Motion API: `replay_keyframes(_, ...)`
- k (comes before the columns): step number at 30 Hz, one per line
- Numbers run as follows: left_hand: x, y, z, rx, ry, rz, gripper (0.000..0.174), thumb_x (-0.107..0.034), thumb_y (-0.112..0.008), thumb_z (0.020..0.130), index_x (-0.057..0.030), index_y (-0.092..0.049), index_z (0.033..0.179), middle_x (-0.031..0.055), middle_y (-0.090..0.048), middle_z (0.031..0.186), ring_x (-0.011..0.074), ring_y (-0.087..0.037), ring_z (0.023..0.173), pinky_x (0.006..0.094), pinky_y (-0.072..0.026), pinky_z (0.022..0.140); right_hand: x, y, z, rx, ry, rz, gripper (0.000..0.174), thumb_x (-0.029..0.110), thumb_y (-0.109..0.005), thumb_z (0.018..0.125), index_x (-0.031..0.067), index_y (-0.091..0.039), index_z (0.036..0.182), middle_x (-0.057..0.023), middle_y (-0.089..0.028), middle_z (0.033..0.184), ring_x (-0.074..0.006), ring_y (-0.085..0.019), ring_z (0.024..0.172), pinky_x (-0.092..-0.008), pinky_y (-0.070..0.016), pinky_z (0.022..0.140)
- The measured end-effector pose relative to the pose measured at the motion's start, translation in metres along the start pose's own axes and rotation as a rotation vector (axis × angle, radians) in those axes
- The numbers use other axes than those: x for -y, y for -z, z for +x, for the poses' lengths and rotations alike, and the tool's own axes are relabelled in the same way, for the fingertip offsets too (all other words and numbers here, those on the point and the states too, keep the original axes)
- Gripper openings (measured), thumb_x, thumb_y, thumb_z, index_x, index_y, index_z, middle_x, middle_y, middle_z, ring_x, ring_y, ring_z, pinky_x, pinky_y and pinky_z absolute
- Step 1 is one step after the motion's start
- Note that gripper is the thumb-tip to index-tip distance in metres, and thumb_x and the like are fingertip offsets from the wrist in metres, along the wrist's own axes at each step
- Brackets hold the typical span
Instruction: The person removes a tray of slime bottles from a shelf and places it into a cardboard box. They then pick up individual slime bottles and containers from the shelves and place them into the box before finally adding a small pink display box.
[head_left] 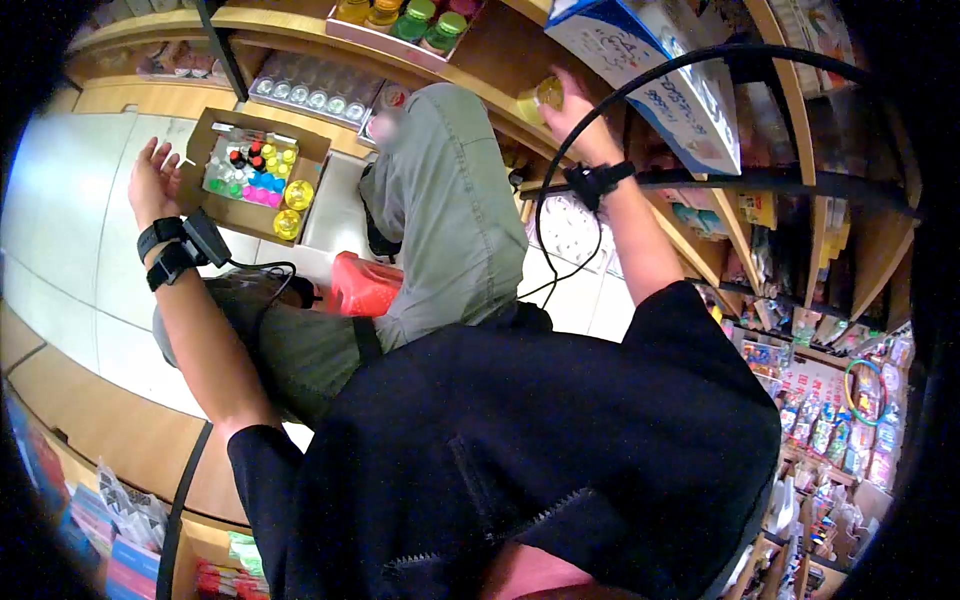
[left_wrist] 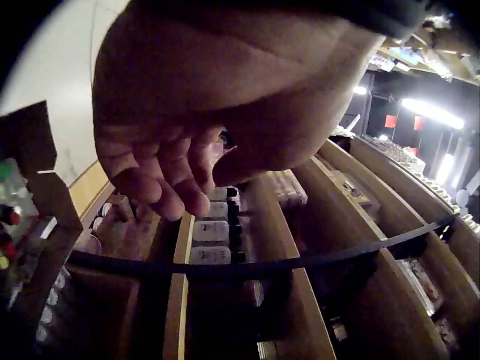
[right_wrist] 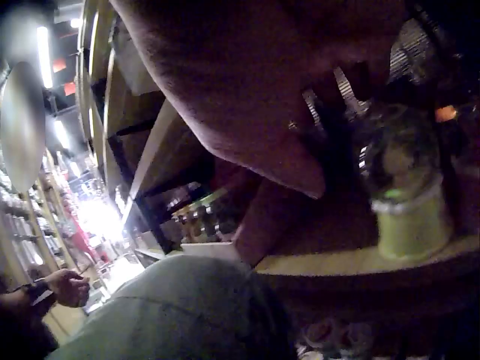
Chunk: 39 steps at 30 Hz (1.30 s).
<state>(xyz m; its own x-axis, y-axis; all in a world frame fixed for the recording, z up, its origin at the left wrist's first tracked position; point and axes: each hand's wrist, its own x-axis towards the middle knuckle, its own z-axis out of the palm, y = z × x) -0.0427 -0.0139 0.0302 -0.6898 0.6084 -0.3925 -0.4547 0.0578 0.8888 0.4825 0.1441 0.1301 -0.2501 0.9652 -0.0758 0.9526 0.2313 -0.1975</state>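
Observation:
In the head view my right hand (head_left: 578,118) reaches to a shelf at the upper right, beside a yellow-based clear jar (head_left: 541,100). The right wrist view has that jar (right_wrist: 409,199) standing yellow end down on the wooden shelf (right_wrist: 322,262). There the thumb is spread away from the jar's side, and the other fingers are in shadow. My left hand (head_left: 155,182) hovers at the left with loosely bent fingers and nothing in them. Next to it an open cardboard box (head_left: 215,122) contains small bottles with coloured caps and yellow jars (head_left: 298,195).
A red plastic stool (head_left: 365,285) is beside my bent, grey-trousered leg (head_left: 450,180). On the shelves ahead are a tray of coloured-lid jars (head_left: 415,22) and rows of clear jars (head_left: 310,97). A blue and white carton (head_left: 660,85) juts out at upper right; a black cable loops past my right arm.

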Motion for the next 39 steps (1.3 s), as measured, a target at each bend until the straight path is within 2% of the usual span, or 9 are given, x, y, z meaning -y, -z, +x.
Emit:
replay_keyframes(3, 0.007, 0.005, 0.0, -0.039, 0.029, 0.065, 0.037, -0.024, -0.043, 0.089, -0.0077, -0.048, 0.122, 0.0084, -0.06, 0.103, 0.0168, -0.059, 0.079, 0.0251, -0.0473, 0.061, -0.056, -0.018, 0.025, -0.139, 0.213, -0.055, 0.074, 0.027, -0.062, 0.076, 0.0083, -0.026, 0.137, -0.0212, -0.048, 0.125, -0.0353, -0.046, 0.116, -0.0371, -0.0354, 0.098)
replay_keyframes(6, 0.007, 0.014, -0.008, -0.022, 0.031, 0.072, 0.036, -0.022, -0.042, 0.089, -0.0068, -0.049, 0.121, 0.0098, -0.06, 0.103, 0.0187, -0.059, 0.077, 0.0266, -0.0477, 0.061, -0.104, -0.035, 0.049, 0.33, -0.09, 0.526, 0.078, 0.027, -0.067, 0.072, 0.0118, -0.028, 0.138, -0.0175, -0.054, 0.117, -0.0296, -0.054, 0.103, -0.0346, -0.0439, 0.088)
replay_keyframes(8, 0.004, 0.017, -0.011, -0.051, 0.026, 0.062, 0.035, -0.021, -0.042, 0.089, -0.0058, -0.049, 0.119, 0.0108, -0.06, 0.102, 0.0196, -0.06, 0.076, 0.0266, -0.0476, 0.059, -0.089, -0.028, 0.057, 0.459, -0.206, 0.416, 0.079, 0.024, -0.069, 0.071, 0.0135, -0.029, 0.138, -0.0161, -0.057, 0.112, -0.0261, -0.058, 0.093, -0.0328, -0.0476, 0.078)
replay_keyframes(12, 0.001, 0.02, -0.014, -0.101, 0.031, 0.049, 0.033, -0.019, -0.046, 0.088, -0.0042, -0.05, 0.117, 0.0099, -0.061, 0.097, 0.0179, -0.061, 0.074, 0.024, -0.0466, 0.053, -0.063, -0.01, 0.054, 0.266, 0.123, 0.02, 0.067, 0.019, -0.066, 0.073, 0.0073, -0.035, 0.131, -0.0089, -0.055, 0.104, -0.0177, -0.056, 0.077, -0.0292, -0.0473, 0.069)
replay_keyframes(15, -0.01, 0.015, -0.027, -0.141, 0.005, 0.061, 0.032, -0.018, -0.046, 0.088, -0.0029, -0.05, 0.116, 0.0097, -0.061, 0.096, 0.017, -0.06, 0.072, 0.0225, -0.0457, 0.051, -0.055, -0.003, 0.041, 0.468, -0.121, 0.42, 0.077, 0.016, -0.064, 0.075, 0.0077, -0.022, 0.139, -0.0106, -0.054, 0.112, -0.0214, -0.056, 0.087, -0.0341, -0.0469, 0.076)
replay_keyframes(19, -0.011, 0.026, -0.015, -0.117, -0.038, -0.014, 0.034, -0.017, -0.045, 0.089, -0.0012, -0.049, 0.118, 0.0101, -0.061, 0.095, 0.0165, -0.061, 0.074, 0.0211, -0.0468, 0.053, 0.039, 0.029, -0.014, -0.011, 0.357, -0.254, 0.063, 0.015, -0.065, 0.07, 0.0165, -0.04, 0.128, -0.0145, -0.053, 0.111, -0.0348, -0.057, 0.09, -0.0379, -0.0482, 0.078)
replay_keyframes(25, -0.023, 0.024, -0.012, -0.076, -0.092, 0.0, 0.036, -0.022, -0.043, 0.091, -0.0041, -0.05, 0.121, 0.0114, -0.059, 0.108, 0.017, -0.06, 0.085, 0.0233, -0.0488, 0.067, 0.151, 0.025, -0.017, -0.258, 0.935, 0.067, 0.055, 0.013, -0.074, 0.063, 0.0039, -0.05, 0.112, -0.015, -0.052, 0.113, -0.0311, -0.051, 0.105, -0.037, -0.0414, 0.09)
replay_keyframes(29, -0.014, 0.032, -0.004, -0.061, -0.11, -0.145, 0.037, -0.027, -0.048, 0.088, -0.0028, -0.048, 0.117, 0.0079, -0.057, 0.091, 0.0133, -0.053, 0.066, 0.0206, -0.0432, 0.054, 0.228, -0.036, 0.012, -0.079, 1.063, 0.225, 0.055, 0.019, -0.072, 0.066, 0.0052, -0.047, 0.113, -0.0155, -0.051, 0.108, -0.0326, -0.052, 0.101, -0.0366, -0.0436, 0.087)
replay_keyframes(39, -0.033, 0.031, -0.029, -0.11, -0.103, -0.285, 0.037, -0.025, -0.048, 0.088, -0.0001, -0.048, 0.115, 0.0079, -0.055, 0.086, 0.0132, -0.052, 0.066, 0.0225, -0.0421, 0.053, 0.283, -0.258, 0.052, 0.332, 0.91, -0.449, 0.035, 0.016, -0.06, 0.073, 0.011, -0.048, 0.105, -0.0169, -0.054, 0.098, -0.0344, -0.061, 0.081, -0.0444, -0.0503, 0.066)
